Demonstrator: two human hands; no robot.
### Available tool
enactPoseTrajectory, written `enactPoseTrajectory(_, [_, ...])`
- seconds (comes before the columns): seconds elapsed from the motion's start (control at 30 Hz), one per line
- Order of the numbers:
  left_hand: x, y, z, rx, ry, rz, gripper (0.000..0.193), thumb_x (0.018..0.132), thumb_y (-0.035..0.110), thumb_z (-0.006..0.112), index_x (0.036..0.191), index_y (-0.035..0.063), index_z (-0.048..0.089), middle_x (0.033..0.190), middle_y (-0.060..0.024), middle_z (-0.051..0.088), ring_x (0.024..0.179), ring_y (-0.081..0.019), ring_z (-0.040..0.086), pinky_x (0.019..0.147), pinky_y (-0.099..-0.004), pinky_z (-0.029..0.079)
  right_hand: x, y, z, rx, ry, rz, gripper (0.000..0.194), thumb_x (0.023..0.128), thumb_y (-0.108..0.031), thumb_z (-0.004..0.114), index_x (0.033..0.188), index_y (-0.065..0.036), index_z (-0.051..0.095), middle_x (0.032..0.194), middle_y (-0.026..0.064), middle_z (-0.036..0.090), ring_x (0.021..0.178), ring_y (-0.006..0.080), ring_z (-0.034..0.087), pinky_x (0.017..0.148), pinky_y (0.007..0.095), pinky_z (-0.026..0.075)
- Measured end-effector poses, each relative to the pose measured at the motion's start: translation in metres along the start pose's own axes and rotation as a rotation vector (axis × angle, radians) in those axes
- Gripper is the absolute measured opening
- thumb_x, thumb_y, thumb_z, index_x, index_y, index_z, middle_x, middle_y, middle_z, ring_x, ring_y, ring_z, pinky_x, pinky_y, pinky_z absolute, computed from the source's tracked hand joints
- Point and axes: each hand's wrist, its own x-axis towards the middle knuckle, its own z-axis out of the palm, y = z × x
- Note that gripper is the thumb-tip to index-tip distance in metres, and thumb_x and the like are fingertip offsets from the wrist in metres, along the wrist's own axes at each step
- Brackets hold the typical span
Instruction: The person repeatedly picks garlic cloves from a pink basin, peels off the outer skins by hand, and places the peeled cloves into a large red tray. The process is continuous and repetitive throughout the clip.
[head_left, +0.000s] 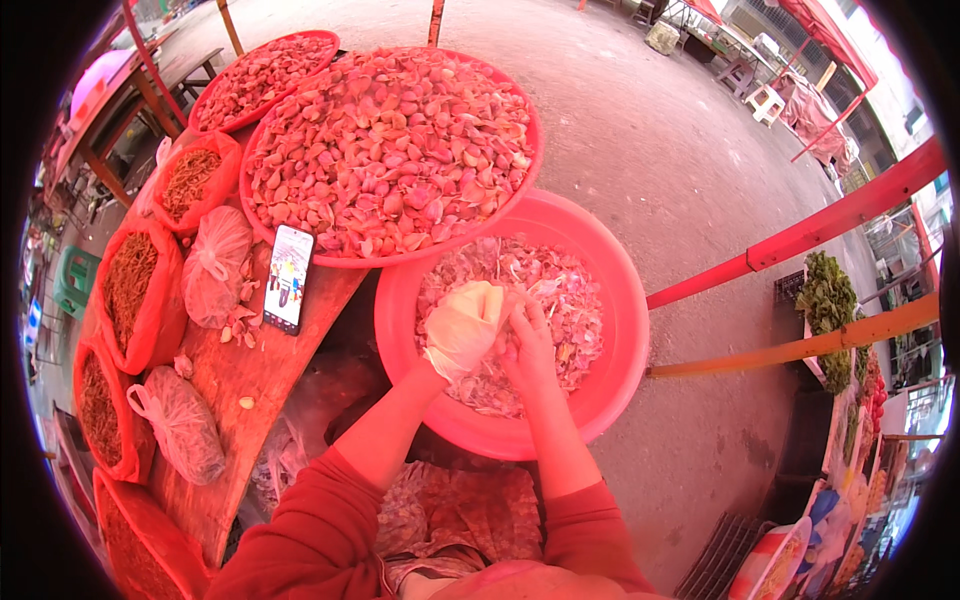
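My left hand (463, 328), in a pale, thin glove, is over a large round plastic tub (628, 322). My right hand (529, 345), bare, meets it at the fingertips. Something small seems to lie between the fingers, but it is too blurred and covered to name. Papery garlic skins (577, 300) fill the tub's bottom beneath both hands. Beyond the tub, a wide round tray (536, 142) holds a heap of unpeeled garlic cloves (397, 150).
On the wooden table (300, 360) at left are a smartphone (288, 277), a tied plastic bag (217, 266), open bags of dried brown strips (131, 289) and a loose clove (246, 403). A smaller garlic tray (262, 79) stands behind. Red (825, 217) and orange (795, 349) poles slant at right.
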Motion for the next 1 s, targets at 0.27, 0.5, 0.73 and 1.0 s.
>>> enactPoseTrajectory(0.27, [0.002,-0.022,0.034,0.280,0.106,0.451,0.012,0.092,0.014,0.051,0.099,0.0052,0.056,0.091,-0.0157,0.057,0.075,-0.0325,0.062,0.062,-0.0426,0.050,-0.005,-0.001,-0.021,-0.543,0.055,-0.222,0.024,0.100,-0.018,0.052,0.119,-0.003,0.052,0.086,0.0016,0.059,0.059,0.0044,0.049,0.051,0.0190,0.038])
enactPoseTrajectory(0.5, [0.000,-0.014,0.044,0.401,-0.060,0.598,0.012,0.093,0.012,0.050,0.101,0.0038,0.055,0.086,-0.0157,0.057,0.068,-0.0322,0.062,0.055,-0.0424,0.049,-0.018,-0.016,-0.029,-0.485,0.086,-0.230,0.025,0.102,-0.022,0.044,0.117,-0.003,0.050,0.078,0.0014,0.055,0.060,0.0064,0.049,0.052,0.0204,0.040])
enactPoseTrajectory(0.73, [-0.010,0.000,0.053,0.444,-0.086,0.444,0.014,0.097,0.017,0.046,0.094,0.0050,0.053,0.080,-0.0121,0.059,0.067,-0.0280,0.064,0.053,-0.0394,0.050,-0.022,-0.025,-0.033,-0.308,0.139,-0.045,0.018,0.102,-0.026,0.042,0.107,-0.011,0.050,0.074,-0.0003,0.050,0.049,0.0077,0.041,0.039,0.0218,0.031])
enactPoseTrajectory(1.0, [-0.004,-0.001,0.043,-0.856,-0.340,-0.198,0.013,0.097,0.013,0.044,0.086,0.0061,0.047,0.074,-0.0063,0.057,0.051,-0.0122,0.053,0.041,-0.0236,0.032,-0.025,-0.046,-0.029,0.053,-0.001,0.120,0.024,0.101,-0.037,0.044,0.100,-0.013,0.050,0.075,-0.0011,0.048,0.049,0.0086,0.040,0.037,0.0215,0.028])
